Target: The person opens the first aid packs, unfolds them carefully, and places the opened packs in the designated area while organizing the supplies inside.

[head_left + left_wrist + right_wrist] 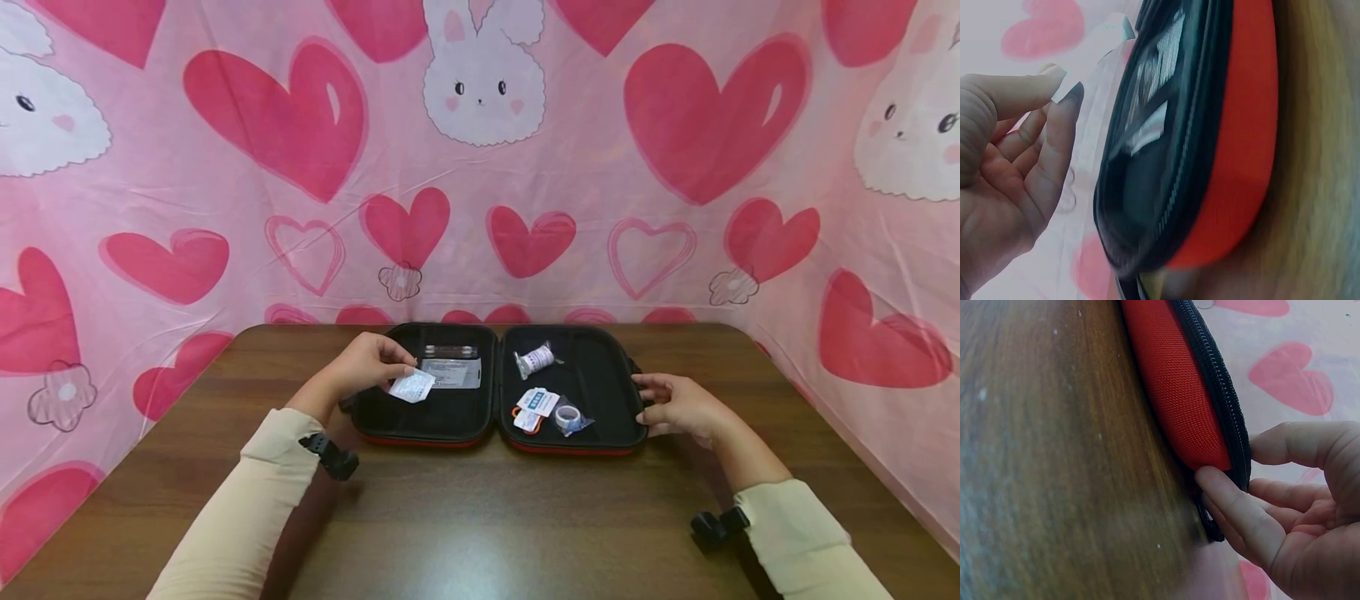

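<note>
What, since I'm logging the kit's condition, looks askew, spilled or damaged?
Nothing looks spilled or damaged; in the right half of the open case, the wrapped roll and white packet just lie at uneven angles.

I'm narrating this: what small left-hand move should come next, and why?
Probably lower the white packet into the left half of the open case: the left hand pinches it over that half, where bare lining shows, and the right hand grips the case's right edge.

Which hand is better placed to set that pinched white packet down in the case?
Probably the left hand: it pinches the white packet above the left half of the open case. The right hand grips the case's opposite edge and would likely have to let go and reach across.
</note>
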Motion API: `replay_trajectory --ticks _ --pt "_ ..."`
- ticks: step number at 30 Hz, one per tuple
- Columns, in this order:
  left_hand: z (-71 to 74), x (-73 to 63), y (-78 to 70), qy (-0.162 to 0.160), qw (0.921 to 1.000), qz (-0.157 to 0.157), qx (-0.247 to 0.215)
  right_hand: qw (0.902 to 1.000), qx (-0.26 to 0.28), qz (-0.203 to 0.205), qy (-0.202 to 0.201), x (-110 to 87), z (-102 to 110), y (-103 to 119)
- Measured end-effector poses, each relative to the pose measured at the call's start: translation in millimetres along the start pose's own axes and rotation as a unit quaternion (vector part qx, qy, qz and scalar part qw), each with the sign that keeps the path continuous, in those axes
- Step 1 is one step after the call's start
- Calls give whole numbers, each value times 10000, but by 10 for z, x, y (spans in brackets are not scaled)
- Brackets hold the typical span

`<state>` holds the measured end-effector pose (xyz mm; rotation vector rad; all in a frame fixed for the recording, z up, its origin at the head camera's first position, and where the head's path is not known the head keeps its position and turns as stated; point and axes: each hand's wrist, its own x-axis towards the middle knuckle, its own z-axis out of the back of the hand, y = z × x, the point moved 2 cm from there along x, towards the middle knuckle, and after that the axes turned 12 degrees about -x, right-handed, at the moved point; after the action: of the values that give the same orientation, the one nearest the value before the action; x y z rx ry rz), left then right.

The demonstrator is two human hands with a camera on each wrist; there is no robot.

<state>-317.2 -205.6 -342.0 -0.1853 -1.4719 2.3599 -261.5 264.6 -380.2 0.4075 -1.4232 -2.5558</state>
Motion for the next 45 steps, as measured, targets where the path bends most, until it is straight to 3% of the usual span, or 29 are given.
replay_trajectory --ticks 7,13,19,27,36,45 --pt "201 -74 157 -193 9990 356 190 10000 -4 -40 -17 3 -2 -16" --pt "270 -111 224 -165 9981 463 382 10000 -47 -67 -39 1 6 -13" --pt "200 -94 236 4 9962 312 808 10000 -30 -45 -39 4 3 -20" --pt "161 -87 224 -31 9934 356 1087 10000 4 -40 -28 -5 -7 -6" --pt "97 -16 293 8 9977 280 612 10000 9 -88 -33 9 1 -4" --pt "-55 55 263 207 9966 201 771 10000 21 -69 21 5 0 9"
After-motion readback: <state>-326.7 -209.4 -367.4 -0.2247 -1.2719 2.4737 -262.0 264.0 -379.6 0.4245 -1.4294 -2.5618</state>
